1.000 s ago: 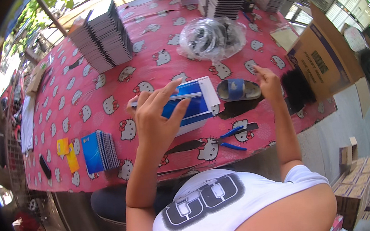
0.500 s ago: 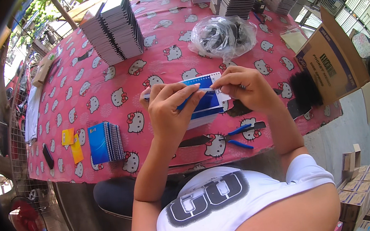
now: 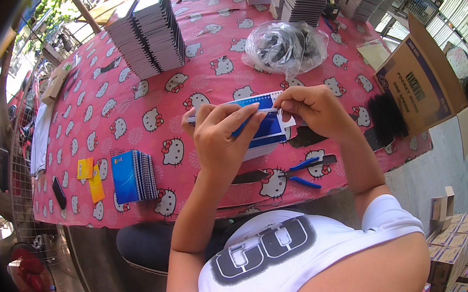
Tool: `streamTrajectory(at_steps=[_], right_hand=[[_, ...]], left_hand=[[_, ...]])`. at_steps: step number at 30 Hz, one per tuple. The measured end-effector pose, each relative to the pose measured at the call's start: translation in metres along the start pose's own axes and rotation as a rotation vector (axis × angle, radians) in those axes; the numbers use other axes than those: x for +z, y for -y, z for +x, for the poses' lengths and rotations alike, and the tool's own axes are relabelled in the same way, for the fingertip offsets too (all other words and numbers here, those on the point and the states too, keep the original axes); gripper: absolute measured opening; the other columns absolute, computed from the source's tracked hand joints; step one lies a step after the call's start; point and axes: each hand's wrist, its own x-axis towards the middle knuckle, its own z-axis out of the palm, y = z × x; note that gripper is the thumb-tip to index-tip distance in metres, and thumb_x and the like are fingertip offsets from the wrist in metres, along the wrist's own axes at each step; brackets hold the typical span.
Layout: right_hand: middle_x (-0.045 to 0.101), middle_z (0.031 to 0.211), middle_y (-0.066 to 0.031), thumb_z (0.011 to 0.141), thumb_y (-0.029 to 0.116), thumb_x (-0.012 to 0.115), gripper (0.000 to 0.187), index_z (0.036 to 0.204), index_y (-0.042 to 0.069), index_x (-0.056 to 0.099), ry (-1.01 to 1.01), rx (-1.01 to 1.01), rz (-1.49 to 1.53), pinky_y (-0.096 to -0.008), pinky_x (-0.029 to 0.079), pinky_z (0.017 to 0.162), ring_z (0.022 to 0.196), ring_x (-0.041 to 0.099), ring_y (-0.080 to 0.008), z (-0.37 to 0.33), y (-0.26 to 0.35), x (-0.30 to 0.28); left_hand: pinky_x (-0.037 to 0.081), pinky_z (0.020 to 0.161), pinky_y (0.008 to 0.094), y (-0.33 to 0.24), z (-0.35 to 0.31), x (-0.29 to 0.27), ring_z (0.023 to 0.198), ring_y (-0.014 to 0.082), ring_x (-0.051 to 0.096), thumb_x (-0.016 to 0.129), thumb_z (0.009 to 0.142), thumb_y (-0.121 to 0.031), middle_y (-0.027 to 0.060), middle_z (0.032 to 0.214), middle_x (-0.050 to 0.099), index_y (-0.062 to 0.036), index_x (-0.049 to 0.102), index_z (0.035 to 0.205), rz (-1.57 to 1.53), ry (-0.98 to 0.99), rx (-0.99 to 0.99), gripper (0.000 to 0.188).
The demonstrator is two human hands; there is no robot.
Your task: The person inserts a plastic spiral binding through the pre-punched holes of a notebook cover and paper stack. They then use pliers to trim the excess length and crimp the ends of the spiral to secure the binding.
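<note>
My left hand (image 3: 222, 133) is closed on a thin notepad (image 3: 266, 110), held nearly edge-on with fingers over it and thumb below. At the notepad's right end, my right hand (image 3: 309, 108) pinches with thumb and forefinger; what lies between those fingertips is too small to make out. Directly beneath is a stack of blue-covered notepads (image 3: 267, 130) with punched holes along the far edge. Blue-handled pliers (image 3: 304, 164) lie on the table in front of the stack, beside a dark flat strip (image 3: 250, 176).
A stack of bound blue notepads (image 3: 128, 178), yellow cards (image 3: 95, 185) and a phone (image 3: 59, 193) lie left. Tall notebook stacks (image 3: 147, 40) stand behind. A plastic bag of black coils (image 3: 286, 46) sits beyond my hands; an open carton (image 3: 420, 81) is at right, with black spirals (image 3: 386, 117).
Both hands have shifted very slightly to the right with the notepad between them. My right fingers have curled in a little more at its end.
</note>
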Motion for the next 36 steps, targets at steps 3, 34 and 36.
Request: streamTrajectory(at_steps=[3,34,36], right_hand=[[0.062,0.087,-0.0108,0.084,0.004,0.065,0.019,0.103,0.003,0.065,-0.057,-0.253,-0.308,-0.0324,0.050,0.066,0.076,0.063,-0.0190,-0.003,-0.004,0.000],[0.063,0.091,-0.0130,0.084,0.010,0.064,0.009,0.085,0.001,0.062,-0.149,-0.343,-0.462,-0.0394,0.049,0.068,0.081,0.062,-0.0333,-0.009,0.003,0.028],[0.065,0.102,-0.0157,0.085,0.009,0.062,0.012,0.092,0.001,0.064,-0.265,-0.336,-0.333,-0.0382,0.050,0.079,0.093,0.063,-0.0349,-0.011,-0.036,-0.019]], left_hand=[[0.035,0.079,0.0314,-0.001,-0.001,-0.001,0.075,0.0158,0.052,0.077,0.076,-0.026,-0.0028,0.076,0.066,-0.0166,0.078,0.087,-0.021,0.005,-0.025,0.015],[0.033,0.084,0.0328,-0.003,-0.009,-0.011,0.073,0.0155,0.055,0.078,0.071,-0.013,-0.0022,0.079,0.068,-0.0153,0.076,0.089,-0.013,0.063,0.028,0.018],[0.034,0.082,0.0316,-0.002,-0.005,-0.012,0.073,0.0154,0.055,0.079,0.071,-0.012,-0.0021,0.079,0.068,-0.0150,0.076,0.090,-0.035,0.064,0.085,0.019]])
